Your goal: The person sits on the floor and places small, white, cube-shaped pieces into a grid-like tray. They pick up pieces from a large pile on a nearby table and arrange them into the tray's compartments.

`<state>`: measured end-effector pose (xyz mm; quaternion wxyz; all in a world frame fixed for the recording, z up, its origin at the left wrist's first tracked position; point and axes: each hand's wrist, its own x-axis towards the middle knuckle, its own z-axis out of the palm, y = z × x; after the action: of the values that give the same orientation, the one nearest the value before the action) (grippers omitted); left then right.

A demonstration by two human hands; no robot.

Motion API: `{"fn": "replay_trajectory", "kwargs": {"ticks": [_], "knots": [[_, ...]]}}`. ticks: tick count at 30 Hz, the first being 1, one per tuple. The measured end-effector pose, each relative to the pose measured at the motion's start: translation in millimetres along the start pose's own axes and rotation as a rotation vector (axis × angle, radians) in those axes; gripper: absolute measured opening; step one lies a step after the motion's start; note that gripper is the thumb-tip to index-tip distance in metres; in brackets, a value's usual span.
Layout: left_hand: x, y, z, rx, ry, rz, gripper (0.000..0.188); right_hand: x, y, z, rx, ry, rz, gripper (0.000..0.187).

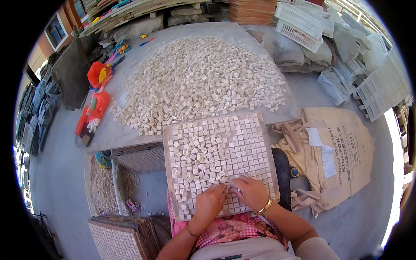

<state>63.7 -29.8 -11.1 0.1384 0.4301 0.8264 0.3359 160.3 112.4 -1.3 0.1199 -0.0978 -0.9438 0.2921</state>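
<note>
L hand (210,201) & R hand (250,193) have fingertips close together, can't tell if pinching anything, over the lower part of the gridded tray (169,131), w/ loose stone cubes (199,158) up-left, nearer the L hand, & a big cube pile (203,78) beyond.

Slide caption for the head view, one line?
Left hand and right hand at a gridded tray of pale cubes, heap beyond.
</note>
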Motion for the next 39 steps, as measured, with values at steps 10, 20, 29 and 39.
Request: {"fn": "replay_trajectory", "kwargs": {"ticks": [10,20,29,39], "knots": [[-18.2,-1.7,-9.6,-0.204,0.029,-0.208,0.023,6.2,2.6,15.3,-0.134,0.046,-0.188,0.016],[-23.4,4.6,6.3,-0.088,-0.039,-0.024,0.021,1.3,17.3,-0.1,0.347,0.017,0.099,0.018],[-15.3,19.5,25.9,0.010,-0.143,0.209,0.020,-42.1,25.8,-36.4,1.330,-0.169,0.638,0.013],[-12.2,27.2,21.0,-0.424,-0.231,-0.090,0.015,-48.0,23.9,-37.6,1.462,-0.224,0.713,0.013]]}}
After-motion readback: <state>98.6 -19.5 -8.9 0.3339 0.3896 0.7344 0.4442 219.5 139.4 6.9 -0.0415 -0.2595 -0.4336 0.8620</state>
